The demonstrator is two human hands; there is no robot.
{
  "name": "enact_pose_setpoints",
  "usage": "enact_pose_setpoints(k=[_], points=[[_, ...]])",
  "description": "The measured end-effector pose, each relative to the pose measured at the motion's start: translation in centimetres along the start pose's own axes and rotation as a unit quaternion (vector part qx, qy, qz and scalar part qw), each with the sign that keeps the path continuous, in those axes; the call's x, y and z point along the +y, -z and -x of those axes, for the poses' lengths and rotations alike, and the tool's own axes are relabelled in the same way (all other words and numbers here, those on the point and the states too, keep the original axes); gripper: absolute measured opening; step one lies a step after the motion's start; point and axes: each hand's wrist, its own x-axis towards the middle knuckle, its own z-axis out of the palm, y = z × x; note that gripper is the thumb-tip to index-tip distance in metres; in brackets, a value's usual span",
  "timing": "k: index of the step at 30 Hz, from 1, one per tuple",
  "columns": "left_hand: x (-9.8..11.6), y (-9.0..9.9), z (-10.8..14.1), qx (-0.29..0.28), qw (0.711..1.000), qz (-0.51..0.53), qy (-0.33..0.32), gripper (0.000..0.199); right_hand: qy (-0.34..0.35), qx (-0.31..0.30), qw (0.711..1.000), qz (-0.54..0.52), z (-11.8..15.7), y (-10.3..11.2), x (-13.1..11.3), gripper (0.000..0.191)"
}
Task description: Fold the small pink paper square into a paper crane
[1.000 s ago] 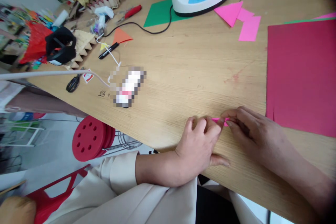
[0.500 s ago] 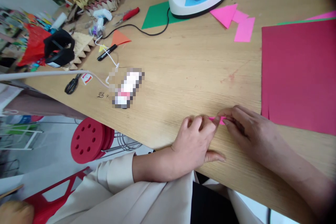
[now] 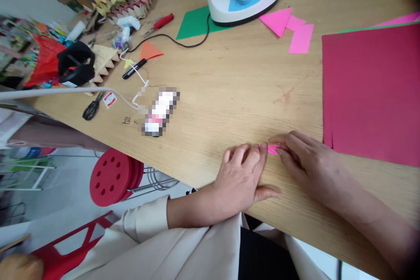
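Note:
A small folded piece of pink paper (image 3: 273,149) lies on the wooden table near its front edge, mostly covered by my fingers. My left hand (image 3: 238,177) rests palm down, its fingertips pressing the left end of the paper against the tabletop and its thumb stretched out to the side. My right hand (image 3: 310,162) pinches the right end of the paper between thumb and index finger; its other fingers are curled underneath, partly hidden.
Dark red sheets (image 3: 370,92) lie to the right. Farther back are pink paper pieces (image 3: 301,38), a small white fan (image 3: 244,4) and its black cord. To the left lie a pixelated phone-like object (image 3: 160,112), a marker (image 3: 134,68) and black-handled scissors (image 3: 92,107). Red stools (image 3: 113,177) stand below.
My left hand's fingers have shifted slightly left and flattened, and a little more of the pink paper shows between my hands. My right hand keeps its pinch. The view has moved slightly.

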Motion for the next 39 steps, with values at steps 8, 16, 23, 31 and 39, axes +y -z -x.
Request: enact_pose_setpoints(k=[8, 16, 23, 31, 39], points=[[0.3, 1.3, -0.5, -0.043, 0.998, -0.050, -0.008, 0.097, 0.044, 0.001, 0.997, 0.056, 0.4, -0.1, 0.1, 0.021], [-1.1, 0.6, 0.4, -0.031, 0.999, -0.005, -0.018, 0.095, 0.086, 0.006, 0.992, 0.094, 1.0, -0.1, 0.4, 0.018], [-1.9, 1.0, 0.4, -0.020, 1.000, 0.009, -0.001, 0.073, 0.099, 0.002, 0.991, 0.092, 0.9, 0.1, 0.2, 0.014], [-3.3, 1.3, -3.5, 0.004, 0.994, 0.109, -0.005, 0.023, 0.104, 0.044, 0.992, 0.051, 0.7, 0.2, 0.3, 0.008], [-3.8, 1.4, -6.7, -0.046, 0.949, 0.312, -0.012, 0.005, 0.048, 0.053, 0.997, 0.030, 1.1, 0.2, 1.1, 0.014]])
